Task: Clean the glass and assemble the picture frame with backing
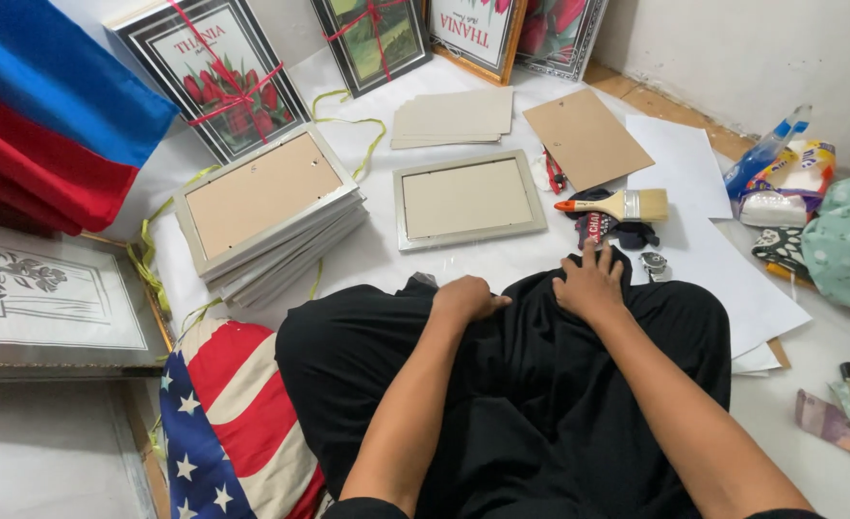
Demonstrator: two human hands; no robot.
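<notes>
Head view: we look down on our own lap, draped in black cloth (540, 384), as we sit on a floor laid with white sheets. Our left hand (465, 298) rests on the cloth with the fingers curled under into a loose fist; we cannot tell whether it pinches the fabric. Our right hand (590, 284) lies flat on the same cloth, fingers spread and reaching toward its far edge. The two hands sit near each other but apart.

Just beyond the right hand's fingertips we see a wristwatch (652, 262) on the white paper (723, 279), and a dark bundle of small things (608, 229). A paintbrush (617, 205) with an orange handle and pale bristles lies across that bundle. Straight ahead of the left hand a single silver picture frame (467, 199) lies face down, its board backing up. To its left stands a stack of like frames (269, 216), also face down. Farther off lie a pile of pale boards (454, 117) and a brown backing board (588, 137). A spray bottle (763, 154) lies at the right, and a star-and-stripe cushion (228, 423) touches the cloth at our left.
</notes>
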